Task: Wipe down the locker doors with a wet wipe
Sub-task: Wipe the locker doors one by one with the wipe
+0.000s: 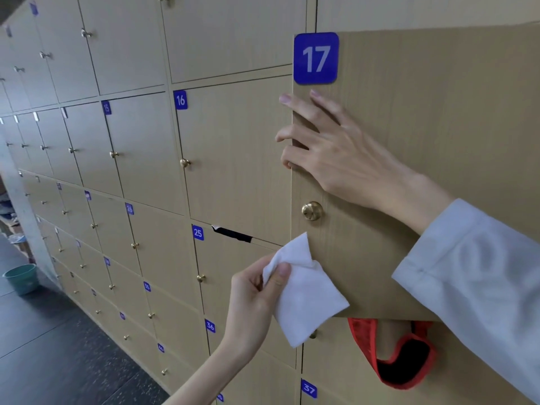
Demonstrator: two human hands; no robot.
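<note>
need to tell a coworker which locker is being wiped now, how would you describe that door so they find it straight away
On the wall of tan wooden lockers, find the row numbered 15, 16, 17. It is door 17, with the blue plate above a brass knob. Unlike its shut neighbours, it stands swung open, its edge held by the right hand, the wet wipe at its lower corner.

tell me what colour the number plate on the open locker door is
Blue with a pale grey 17, on the number plate in the head view, the only view.
</note>
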